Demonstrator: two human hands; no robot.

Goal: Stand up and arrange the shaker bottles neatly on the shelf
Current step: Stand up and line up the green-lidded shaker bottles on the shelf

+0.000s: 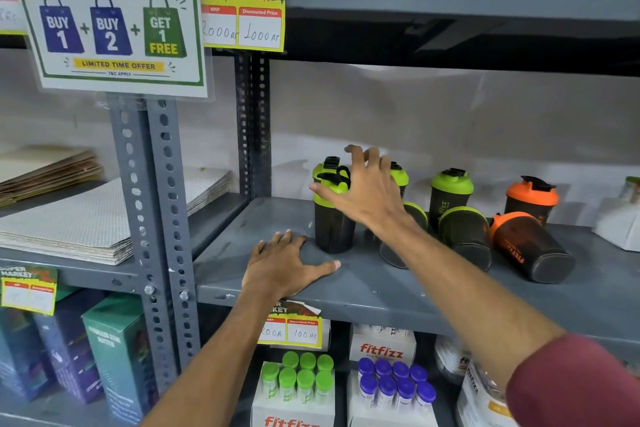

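Note:
Several dark shaker bottles stand or lie on the grey metal shelf (pixel 346 291). A green-lidded shaker (pixel 332 218) stands upright at the left, with a second green lid right behind it. My right hand (pixel 363 191) hovers over its lid, fingers spread, holding nothing. My left hand (pixel 284 263) rests flat on the shelf in front of it. Another green-lidded shaker (pixel 448 196) stands at the back, and an orange-lidded one (pixel 531 198) stands to its right. A green-lidded shaker (pixel 467 236) and an orange-lidded shaker (pixel 530 246) lie on their sides. One more lies partly hidden under my right forearm.
A white packet (pixel 620 225) sits at the shelf's right end. A perforated upright (pixel 252 125) bounds the shelf on the left. Stacked mats (pixel 86 218) fill the neighbouring bay. Boxes of green-capped (pixel 298 381) and purple-capped tubes (pixel 394 381) stand below. The shelf above hangs low overhead.

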